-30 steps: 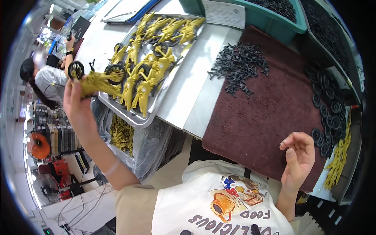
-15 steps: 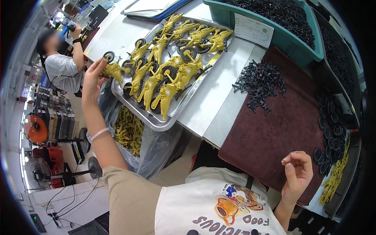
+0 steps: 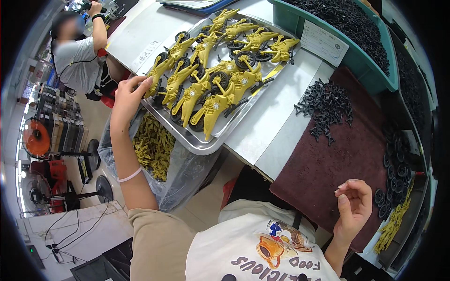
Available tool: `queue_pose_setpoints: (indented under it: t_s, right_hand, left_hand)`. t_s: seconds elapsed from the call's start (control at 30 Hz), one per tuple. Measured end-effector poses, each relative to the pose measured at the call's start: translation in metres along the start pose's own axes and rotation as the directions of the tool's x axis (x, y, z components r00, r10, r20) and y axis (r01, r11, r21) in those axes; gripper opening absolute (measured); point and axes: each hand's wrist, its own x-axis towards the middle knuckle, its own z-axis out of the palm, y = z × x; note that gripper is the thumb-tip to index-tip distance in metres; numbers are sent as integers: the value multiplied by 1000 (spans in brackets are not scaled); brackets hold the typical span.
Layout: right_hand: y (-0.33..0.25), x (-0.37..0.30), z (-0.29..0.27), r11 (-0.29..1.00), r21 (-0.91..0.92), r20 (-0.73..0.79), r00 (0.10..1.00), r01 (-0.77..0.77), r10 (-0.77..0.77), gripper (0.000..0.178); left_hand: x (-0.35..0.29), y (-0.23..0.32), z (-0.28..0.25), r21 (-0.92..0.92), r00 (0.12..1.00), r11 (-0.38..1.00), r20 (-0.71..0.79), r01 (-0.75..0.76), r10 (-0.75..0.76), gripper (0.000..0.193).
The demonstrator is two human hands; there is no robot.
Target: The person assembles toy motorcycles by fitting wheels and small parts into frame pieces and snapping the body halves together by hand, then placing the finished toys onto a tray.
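Observation:
My left hand [image 3: 129, 100] reaches to the left edge of a metal tray [image 3: 199, 146], its fingertips closed on the side of a yellow toy motorcycle [image 3: 156, 75] with black wheels. That toy lies at the end of rows of similar yellow toy motorcycles [image 3: 214, 105] on the tray. My right hand [image 3: 352, 206] hovers over the near right part of a dark red cloth mat [image 3: 314, 164]. Its fingers are loosely curled, apart from the thumb, and nothing shows in them. A pile of small black plastic parts [image 3: 326, 105] lies at the mat's far side.
A teal bin [image 3: 347, 70] of black parts stands at the far right. Black wheels [image 3: 396, 178] and yellow parts [image 3: 396, 222] lie along the right. A plastic bag [image 3: 173, 182] with yellow parts [image 3: 152, 150] hangs below the tray. Another person [image 3: 77, 61] works at far left.
My left hand has carried the yellow toy motorcycle from beside the tray onto its left edge. The view has shifted slightly; my right hand stays nearly the same.

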Motion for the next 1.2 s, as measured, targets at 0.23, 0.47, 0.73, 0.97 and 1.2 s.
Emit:
queue_pose_setpoints:
  t_s: [0.23,0.47,0.73,0.97,1.2]
  right_hand:
    - [1,-5,-3,995,-104,-34,999,6,-9,20]
    - [5,-4,-4,970,-233,-63,995,61,-77,18]
    - [-4,3,-7,938,-344,-19,998,50,-60,17]
    - [-6,8,-2,904,-422,83,996,72,-41,12]
    - [-8,11,-1,854,-506,121,990,120,-67,15]
  left_hand:
    - [11,-35,6,45,844,946,-440,-321,307,37]
    - [-16,-354,117,113,822,950,-537,292,-189,54]
    - [-39,-479,246,641,999,766,-48,47,-21,50]
    - [-87,-422,209,654,996,756,75,-15,-45,38]
    - [-90,-336,197,643,975,760,213,-95,-59,27]
